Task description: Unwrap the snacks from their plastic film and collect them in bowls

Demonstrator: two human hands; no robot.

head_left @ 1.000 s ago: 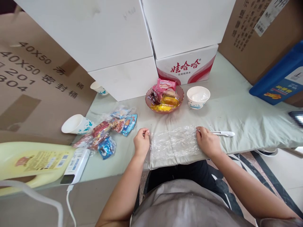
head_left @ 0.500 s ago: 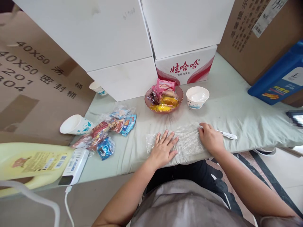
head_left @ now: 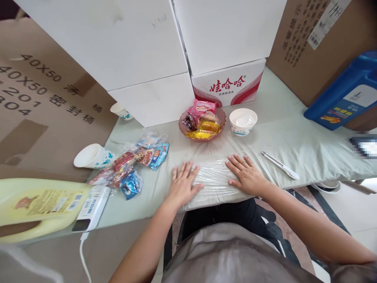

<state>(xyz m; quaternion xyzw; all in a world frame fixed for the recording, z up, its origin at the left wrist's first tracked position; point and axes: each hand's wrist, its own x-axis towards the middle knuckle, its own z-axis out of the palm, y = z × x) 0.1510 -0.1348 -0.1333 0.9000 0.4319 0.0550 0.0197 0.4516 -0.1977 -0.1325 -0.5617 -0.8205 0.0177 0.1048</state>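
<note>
Head view: plastic film (head_left: 214,179) is being pressed flat on the counter's (head_left: 294,129) near edge by left hand (head_left: 182,185) and right hand (head_left: 246,176), fingers spread, gripping nothing.

Pale green cloth-covered table (head_left: 294,129), stacked white boxes (head_left: 118,43), brown cartons (head_left: 38,102), patterned floor (head_left: 332,220)

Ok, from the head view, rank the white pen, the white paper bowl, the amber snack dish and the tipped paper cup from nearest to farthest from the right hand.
Measured from the right hand:
1. White pen, just to its right on the cloth.
2. White paper bowl, straight behind the hand.
3. Amber snack dish, behind and to the left.
4. Tipped paper cup, far left, beyond the left hand.
</note>
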